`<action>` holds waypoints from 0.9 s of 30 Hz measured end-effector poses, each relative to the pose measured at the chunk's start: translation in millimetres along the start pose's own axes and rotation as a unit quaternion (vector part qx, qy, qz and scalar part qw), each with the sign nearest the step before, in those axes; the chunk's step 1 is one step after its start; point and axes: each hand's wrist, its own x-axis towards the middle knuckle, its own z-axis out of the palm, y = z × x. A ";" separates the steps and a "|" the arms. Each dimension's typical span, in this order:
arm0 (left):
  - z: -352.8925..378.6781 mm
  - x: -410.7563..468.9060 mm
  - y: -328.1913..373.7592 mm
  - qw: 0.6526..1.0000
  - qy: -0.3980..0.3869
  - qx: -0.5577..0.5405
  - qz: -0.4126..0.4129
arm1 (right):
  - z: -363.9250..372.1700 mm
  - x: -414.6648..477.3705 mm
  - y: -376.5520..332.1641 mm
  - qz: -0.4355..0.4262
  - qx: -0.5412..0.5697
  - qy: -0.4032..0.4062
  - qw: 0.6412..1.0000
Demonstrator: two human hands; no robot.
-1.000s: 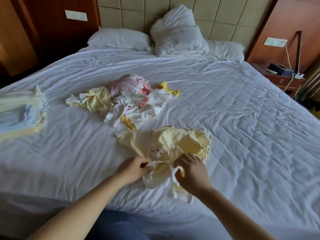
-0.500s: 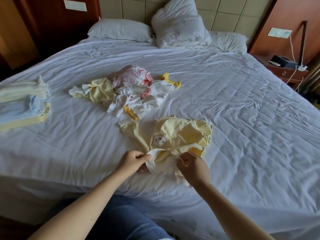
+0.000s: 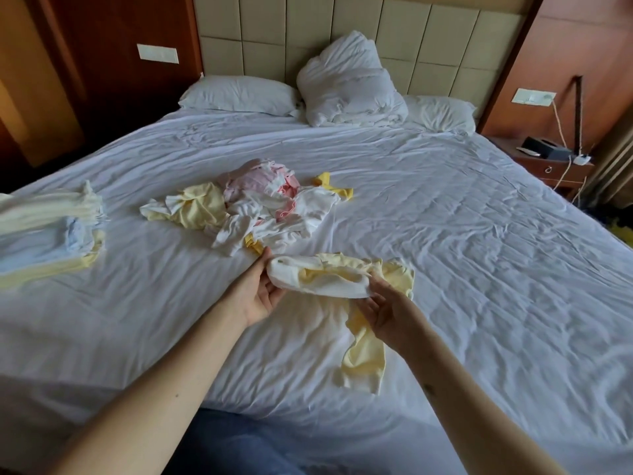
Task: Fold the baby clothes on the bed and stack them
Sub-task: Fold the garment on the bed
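A pale yellow and white baby garment [image 3: 329, 279] hangs lifted above the white bed sheet [image 3: 479, 269], one yellow leg [image 3: 363, 358] trailing down onto the sheet. My left hand [image 3: 260, 293] holds its white left end, palm turned up. My right hand [image 3: 383, 310] grips its right part from below. Behind them lies a loose heap of unfolded baby clothes [image 3: 260, 207] in white, pink and yellow. A stack of folded clothes [image 3: 51, 234] in yellow, white and light blue sits at the left edge of the bed.
Two pillows [image 3: 239, 96] and a bunched white duvet [image 3: 349, 84] lie at the headboard. A bedside table [image 3: 548, 162] with a black box and cables stands at the right. My knee in blue jeans [image 3: 233, 440] is at the bed's near edge.
Both hands have lifted the yellow garment off the sheet and turned it over, spreading it sideways. Its face patch no longer shows. One leg now hangs down.
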 end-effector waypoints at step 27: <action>-19.9 62.5 -17.3 0.777 0.092 0.557 0.279 | -5.5 50.8 21.1 -0.278 -0.458 0.124 0.835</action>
